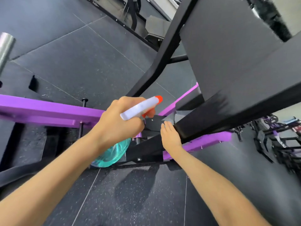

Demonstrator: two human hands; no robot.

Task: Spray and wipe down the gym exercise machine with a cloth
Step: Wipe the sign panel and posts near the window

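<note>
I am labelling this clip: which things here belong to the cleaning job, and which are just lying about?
Job: spray bottle in left hand; right hand on black pad; purple frame.
Just about: chrome bar; other machines.

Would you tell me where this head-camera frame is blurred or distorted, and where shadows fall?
In the head view, motion blur smears the black pad's edge and the far-right machines; the wide lens bows the black frame bar; the spray bottle in the left hand looks soft; a shadow lies on the floor.
</note>
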